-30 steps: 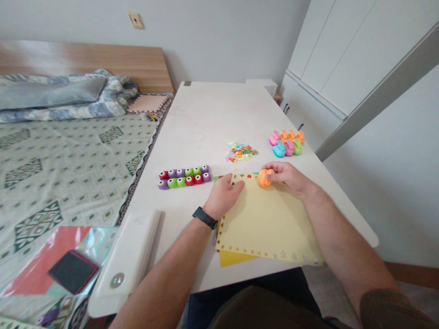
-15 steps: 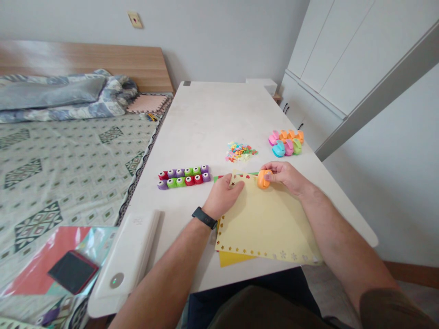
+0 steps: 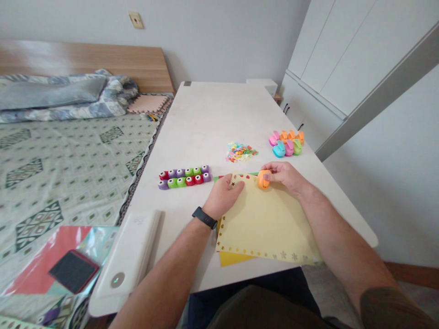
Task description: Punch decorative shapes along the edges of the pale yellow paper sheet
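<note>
A sheet of pale yellow paper [image 3: 269, 224] lies on the white table [image 3: 206, 123], its edges punched with small stars, hearts and snowflakes. My right hand [image 3: 284, 177] grips an orange craft punch [image 3: 263, 179] on the sheet's far edge. My left hand [image 3: 222, 196], with a black wristband [image 3: 205, 217] on its wrist, rests flat on the sheet's far left corner and holds nothing else. Under the sheet, darker yellow paper [image 3: 233, 259] and green paper [image 3: 248, 173] stick out.
Two rows of small craft punches [image 3: 183, 175] stand left of the sheet, with a cluster of pastel punches [image 3: 286, 143] and a pile of coloured paper cut-outs [image 3: 241, 152] beyond it. A white paper trimmer [image 3: 126, 256] lies at the table's near left; a bed [image 3: 68, 169] adjoins that side.
</note>
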